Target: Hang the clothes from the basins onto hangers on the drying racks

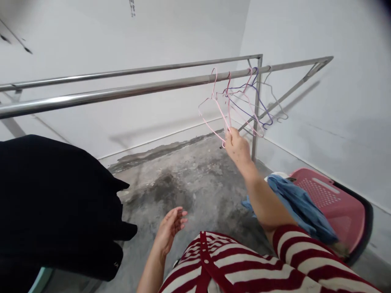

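Observation:
My right hand (237, 147) is closed on the lower corner of a light pink clothes hanger (220, 112), whose hook is still over the front metal rail (171, 84). Just right of it on the same rail hang a darker pink hanger (228, 87), another pink hanger (255, 116), a purple hanger (265, 106) and a grey wire hanger (276, 97), partly overlapping. Low in the middle, my left hand (173, 226) holds nothing. Its fingers are loosely curled and apart, in front of my striped shirt.
A large black cloth or garment (58, 207) fills the left side. On the right, a pink plastic basket or chair (339, 207) has blue clothing (301, 207) draped over it. A second rail (122, 73) runs behind, near the white wall. The concrete floor (165, 191) is stained.

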Action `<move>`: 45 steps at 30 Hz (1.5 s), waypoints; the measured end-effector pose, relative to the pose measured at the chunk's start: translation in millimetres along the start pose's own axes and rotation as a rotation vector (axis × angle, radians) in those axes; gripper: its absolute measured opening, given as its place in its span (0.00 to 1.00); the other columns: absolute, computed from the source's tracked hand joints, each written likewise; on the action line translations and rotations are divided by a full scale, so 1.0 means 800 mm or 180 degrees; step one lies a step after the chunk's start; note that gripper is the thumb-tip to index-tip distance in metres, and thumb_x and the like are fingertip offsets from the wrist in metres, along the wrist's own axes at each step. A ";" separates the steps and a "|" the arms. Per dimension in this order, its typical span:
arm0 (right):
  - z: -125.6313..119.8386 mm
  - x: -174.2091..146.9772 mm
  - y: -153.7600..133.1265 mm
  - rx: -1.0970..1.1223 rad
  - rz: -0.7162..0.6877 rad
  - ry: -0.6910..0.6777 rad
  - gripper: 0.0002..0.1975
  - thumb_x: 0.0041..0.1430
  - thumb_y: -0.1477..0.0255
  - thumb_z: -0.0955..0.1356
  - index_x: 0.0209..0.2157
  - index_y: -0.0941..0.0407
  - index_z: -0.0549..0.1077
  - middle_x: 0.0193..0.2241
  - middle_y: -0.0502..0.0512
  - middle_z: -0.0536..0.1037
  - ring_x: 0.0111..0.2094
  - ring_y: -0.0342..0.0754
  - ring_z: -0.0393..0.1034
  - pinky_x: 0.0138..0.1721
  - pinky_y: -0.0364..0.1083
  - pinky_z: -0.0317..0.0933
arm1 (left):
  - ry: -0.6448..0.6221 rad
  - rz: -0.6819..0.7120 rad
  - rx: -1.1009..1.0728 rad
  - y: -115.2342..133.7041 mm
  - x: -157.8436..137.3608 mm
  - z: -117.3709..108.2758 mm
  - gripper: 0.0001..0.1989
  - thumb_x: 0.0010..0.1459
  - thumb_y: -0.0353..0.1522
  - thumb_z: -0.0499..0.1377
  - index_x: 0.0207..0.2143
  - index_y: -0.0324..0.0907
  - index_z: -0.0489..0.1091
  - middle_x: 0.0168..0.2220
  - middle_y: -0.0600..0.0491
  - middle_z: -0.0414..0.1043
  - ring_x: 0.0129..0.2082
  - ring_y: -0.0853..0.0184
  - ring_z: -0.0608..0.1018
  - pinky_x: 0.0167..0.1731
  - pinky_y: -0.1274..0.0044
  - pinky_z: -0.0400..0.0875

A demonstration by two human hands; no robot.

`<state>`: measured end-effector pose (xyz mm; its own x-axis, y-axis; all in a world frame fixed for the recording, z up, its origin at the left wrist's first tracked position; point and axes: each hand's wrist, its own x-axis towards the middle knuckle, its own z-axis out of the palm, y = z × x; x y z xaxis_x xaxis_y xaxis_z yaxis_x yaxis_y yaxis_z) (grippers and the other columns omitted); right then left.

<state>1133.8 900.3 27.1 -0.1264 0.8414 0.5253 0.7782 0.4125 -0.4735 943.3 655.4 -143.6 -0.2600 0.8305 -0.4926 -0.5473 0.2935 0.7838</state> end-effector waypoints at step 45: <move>0.216 -0.107 -0.529 0.2209 -0.1667 -0.1242 0.09 0.52 0.68 0.62 0.21 0.55 0.62 0.18 0.48 0.63 0.24 0.43 0.55 0.30 0.45 0.54 | 0.1770 0.0458 -0.0127 -0.057 -0.178 -0.309 0.25 0.45 0.50 0.61 0.37 0.40 0.70 0.36 0.49 0.76 0.29 0.69 0.76 0.30 0.78 0.63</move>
<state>708.7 714.2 60.6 -0.6493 0.4964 0.5762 0.0415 0.7796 -0.6249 808.6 406.7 -203.1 -0.7073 0.4838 -0.5154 -0.5023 0.1691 0.8480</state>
